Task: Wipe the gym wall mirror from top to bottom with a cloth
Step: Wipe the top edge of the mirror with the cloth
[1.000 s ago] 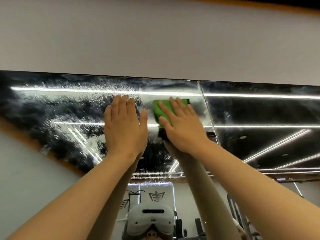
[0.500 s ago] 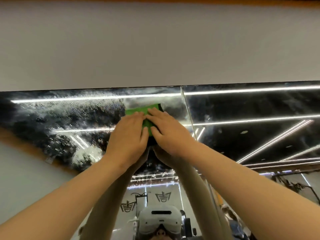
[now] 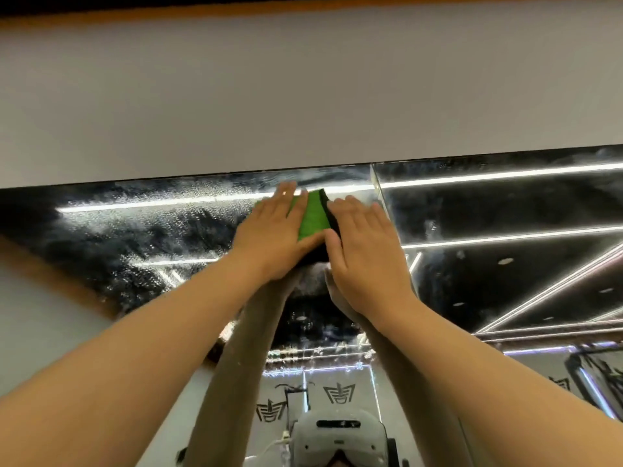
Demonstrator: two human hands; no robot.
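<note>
Cloth partly under both hands

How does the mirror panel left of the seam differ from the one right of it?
The left panel is speckled with droplets and cloudy streaks; the right panel looks mostly dark and clear, with faint haze near its top. The green cloth lies on the left panel, none on the right panel. Both reflect ceiling light strips.

- Mirror: glossy, smooth glass, clear on the right panel. The left panel is dulled by a wet film of droplets and smears.
- Cloth: green fabric, matt and finely napped, with a dark edge.
- Wall above: matt grey, smooth.
- Headset in the reflection: white plastic with a slight sheen.
</note>
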